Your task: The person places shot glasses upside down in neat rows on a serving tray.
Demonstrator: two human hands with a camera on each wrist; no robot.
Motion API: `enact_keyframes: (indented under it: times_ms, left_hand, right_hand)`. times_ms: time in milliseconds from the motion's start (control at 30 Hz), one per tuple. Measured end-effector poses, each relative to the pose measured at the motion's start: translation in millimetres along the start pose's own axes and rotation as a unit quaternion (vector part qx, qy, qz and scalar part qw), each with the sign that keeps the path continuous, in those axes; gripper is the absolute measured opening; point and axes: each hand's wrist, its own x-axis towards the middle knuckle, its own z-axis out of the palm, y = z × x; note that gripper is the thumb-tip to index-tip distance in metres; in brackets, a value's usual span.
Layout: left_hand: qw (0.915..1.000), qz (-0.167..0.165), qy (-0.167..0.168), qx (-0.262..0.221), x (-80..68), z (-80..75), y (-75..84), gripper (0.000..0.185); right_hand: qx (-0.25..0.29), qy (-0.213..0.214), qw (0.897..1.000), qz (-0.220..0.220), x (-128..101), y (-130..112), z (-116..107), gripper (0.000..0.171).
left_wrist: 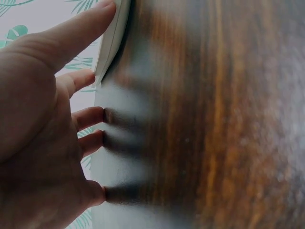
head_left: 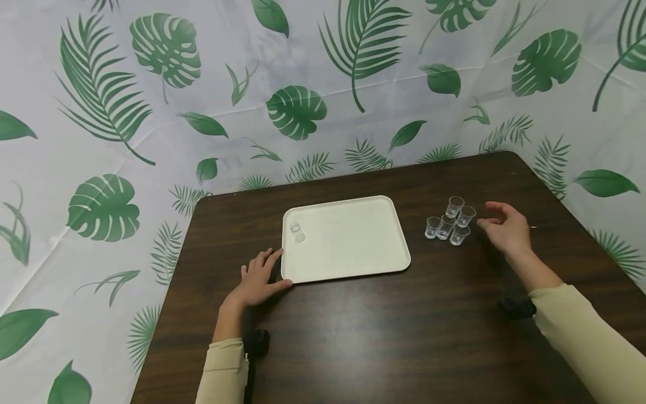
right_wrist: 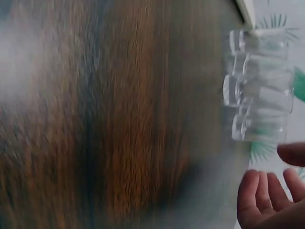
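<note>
A cream rectangular tray [head_left: 348, 238] lies on the table, with a small clear glass [head_left: 298, 232] near its left edge. My left hand [head_left: 258, 283] is spread at the tray's front left corner, thumb and index finger against the rim. In the left wrist view, its other fingertips [left_wrist: 97, 191] rest on the tabletop. To the right of the tray, several small clear shot glasses [head_left: 446, 226] stand in a close cluster. Just right of them is my right hand [head_left: 507, 229], its fingers loosely bent and apart from the glasses. Nothing shows between its thumb and fingers [right_wrist: 250, 193].
Everything stands on a dark wood-grain table [head_left: 353, 336]. A white cloth with green leaf prints [head_left: 298, 112] hangs behind the table and along its sides. Dark wrist cameras sit under both sleeves [head_left: 224, 359].
</note>
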Motion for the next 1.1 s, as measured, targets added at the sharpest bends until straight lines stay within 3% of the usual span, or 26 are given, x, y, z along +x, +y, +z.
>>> enact_keyframes:
  times_ms: [167,433,700,1100]
  left_hand:
    - [1.0,-0.003,0.0,-0.008,-1.5,-0.8,1.1,0.087]
    - [0.9999,-0.002,0.002,-0.01,-2.6,-2.9,1.0,0.087]
    - [0.9999,0.002,0.005,-0.01,-1.6,-0.1,-1.0,0.087]
    - [0.9999,-0.002,0.002,-0.012,0.3,1.9,-4.0,0.087]
  right_hand:
    - [-0.056,-0.061,0.996,-0.033,9,8,3,0.052]
    - [-0.087,-0.078,0.99,-0.084,16,17,11,0.056]
    - [-0.098,-0.063,0.989,-0.094,18,22,14,0.053]
    - [-0.134,-0.023,0.989,-0.057,15,22,24,0.048]
